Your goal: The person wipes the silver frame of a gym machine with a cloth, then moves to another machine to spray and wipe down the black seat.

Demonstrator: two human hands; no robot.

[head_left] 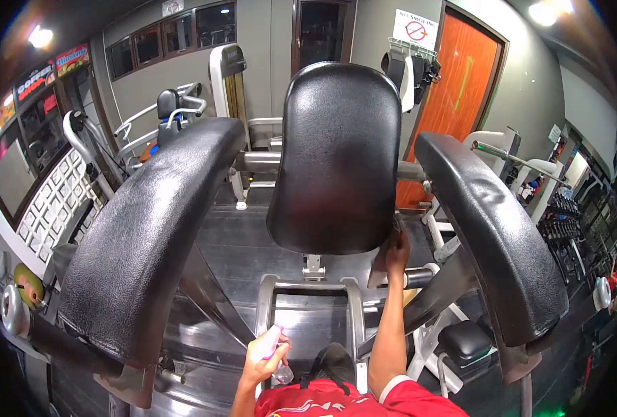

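Note:
My left hand (pixel 269 354), low in the middle, is closed around a small spray bottle (pixel 282 375) with a pink and white top and a clear body. The arm of my right hand (pixel 397 251) reaches forward to the lower right edge of a black padded backrest (pixel 339 153). Its fingers are bent in at that edge, and I cannot tell what they hold. Long black arm pads flank the backrest, the left pad (pixel 159 229) and the right pad (pixel 492 229). A grey metal frame (pixel 265 306) stands below, close in front of my body.
An orange door (pixel 458 90) is behind to the right, near a no-smoking sign (pixel 415 29). Other gym machines stand around, one with a black pad (pixel 168 104) at the back left. A small black seat (pixel 465 342) is at the lower right, and a dumbbell rack (pixel 560 222) beyond it.

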